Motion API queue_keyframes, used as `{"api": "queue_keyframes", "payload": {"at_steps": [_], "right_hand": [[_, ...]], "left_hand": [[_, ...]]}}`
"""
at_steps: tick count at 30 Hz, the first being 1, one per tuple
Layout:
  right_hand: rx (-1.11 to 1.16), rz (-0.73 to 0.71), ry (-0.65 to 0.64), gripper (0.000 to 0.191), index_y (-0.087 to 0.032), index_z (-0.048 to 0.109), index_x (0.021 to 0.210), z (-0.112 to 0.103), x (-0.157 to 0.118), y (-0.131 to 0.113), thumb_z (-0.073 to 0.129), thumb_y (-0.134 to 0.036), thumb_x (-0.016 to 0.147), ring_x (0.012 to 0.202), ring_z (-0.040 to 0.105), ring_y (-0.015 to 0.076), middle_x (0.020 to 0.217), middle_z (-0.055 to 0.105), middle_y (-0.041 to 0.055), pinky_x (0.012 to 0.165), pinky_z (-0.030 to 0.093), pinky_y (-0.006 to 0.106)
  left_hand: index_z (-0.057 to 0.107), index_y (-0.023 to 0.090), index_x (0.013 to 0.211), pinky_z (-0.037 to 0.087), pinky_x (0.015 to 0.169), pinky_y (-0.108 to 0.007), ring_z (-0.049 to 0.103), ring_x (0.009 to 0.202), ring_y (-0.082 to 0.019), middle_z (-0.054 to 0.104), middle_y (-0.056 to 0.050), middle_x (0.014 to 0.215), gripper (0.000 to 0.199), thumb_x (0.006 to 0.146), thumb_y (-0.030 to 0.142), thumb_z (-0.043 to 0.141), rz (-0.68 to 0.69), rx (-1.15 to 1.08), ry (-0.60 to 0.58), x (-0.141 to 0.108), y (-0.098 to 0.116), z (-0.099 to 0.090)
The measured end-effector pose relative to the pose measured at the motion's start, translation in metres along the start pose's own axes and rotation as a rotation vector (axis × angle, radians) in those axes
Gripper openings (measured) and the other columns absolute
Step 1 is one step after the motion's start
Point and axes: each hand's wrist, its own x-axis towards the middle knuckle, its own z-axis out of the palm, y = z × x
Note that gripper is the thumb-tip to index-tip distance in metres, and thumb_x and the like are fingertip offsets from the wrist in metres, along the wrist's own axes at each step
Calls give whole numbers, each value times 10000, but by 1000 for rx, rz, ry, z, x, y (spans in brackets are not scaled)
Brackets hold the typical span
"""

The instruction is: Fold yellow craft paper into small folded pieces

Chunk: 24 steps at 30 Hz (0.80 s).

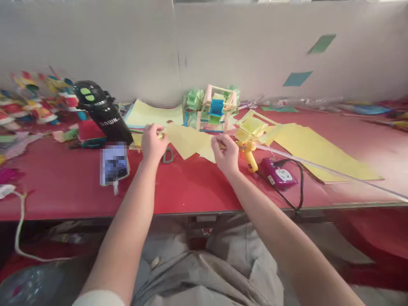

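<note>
A piece of yellow paper [183,139] with an uneven lower edge stretches between my hands above the red table. My left hand [154,142] is closed, its fingertips pinched at the paper's left end. At the other end, the bent fingers and thumb of my right hand [225,154] pinch the paper's right side. Grey scissors handles [168,156] show just beside my left hand. Close to my right hand lies a yellow glue gun [250,156]. Behind the paper stands a small craft-stick model [217,108] with blue and green parts.
A black bottle [103,112] and a phone [114,165] are at left. On the right are a purple power socket block [280,173] with a black cord, large yellow sheets [321,153] and a yellow stick frame [253,125]. Colourful figures [35,102] stand far left.
</note>
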Motion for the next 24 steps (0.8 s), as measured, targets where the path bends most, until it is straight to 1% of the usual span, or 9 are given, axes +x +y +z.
{"api": "queue_keyframes", "payload": {"at_steps": [3,6,9,13,16,19,20,22,24], "right_hand": [[212,159,-27,259,-224,627,944,6,-2,4,526,-462,944,622,641,123,768,578,-4,539,545,253],[332,201,-35,279,-239,625,1007,8,-3,4,526,-491,938,661,703,142,817,609,-1,587,598,274],[319,139,-67,262,-253,668,1014,7,-4,-1,558,-473,926,873,734,192,942,685,30,760,628,330],[267,41,-182,221,-238,730,951,3,-5,-7,610,-417,900,1106,671,246,1147,712,80,927,586,401],[241,-3,-253,192,-223,745,876,1,-6,-10,642,-384,877,1082,674,252,1140,717,90,948,566,420],[220,-10,-290,203,-222,731,819,0,-6,-13,644,-397,873,1025,681,238,1047,732,81,918,567,403],[226,8,-281,210,-225,726,846,0,-6,-13,642,-415,873,1012,680,231,1039,729,79,895,573,391],[263,80,-237,254,-236,705,979,1,-5,-13,646,-455,865,991,680,216,1098,709,76,852,583,366],[322,180,-185,372,-251,657,1125,2,-3,-11,670,-491,841,974,683,206,1201,674,79,836,585,354]], "left_hand": [[556,191,971,437,1040,-453,541,1155,-283,533,-122,1169,346,686,27,665,-27,-144,131,-2,8,2],[550,196,1014,514,918,-376,618,1030,-231,541,-109,1215,328,735,181,721,-236,-416,148,-4,17,10],[573,204,967,551,804,-321,671,940,-217,615,-87,1095,327,771,421,718,-492,-804,-8,-3,28,15],[624,220,1064,546,896,-357,660,1080,-259,673,-101,1125,475,780,599,661,-576,-1214,-235,-4,42,11],[634,209,1118,528,956,-395,626,1166,-278,676,-108,1203,479,752,499,737,-591,-1253,-252,-6,44,13],[634,179,1139,517,992,-403,619,1179,-279,675,-118,1233,543,632,208,826,-674,-1178,-80,-9,39,22],[635,175,1150,509,1007,-411,618,1183,-280,677,-119,1232,560,620,158,817,-675,-1170,-62,-10,38,24],[637,179,1173,493,1034,-420,616,1191,-277,684,-112,1227,575,625,129,805,-641,-1191,-93,-12,38,25],[640,189,1193,481,1050,-426,612,1200,-276,688,-105,1226,571,649,163,812,-584,-1255,-207,-15,42,21]]}}
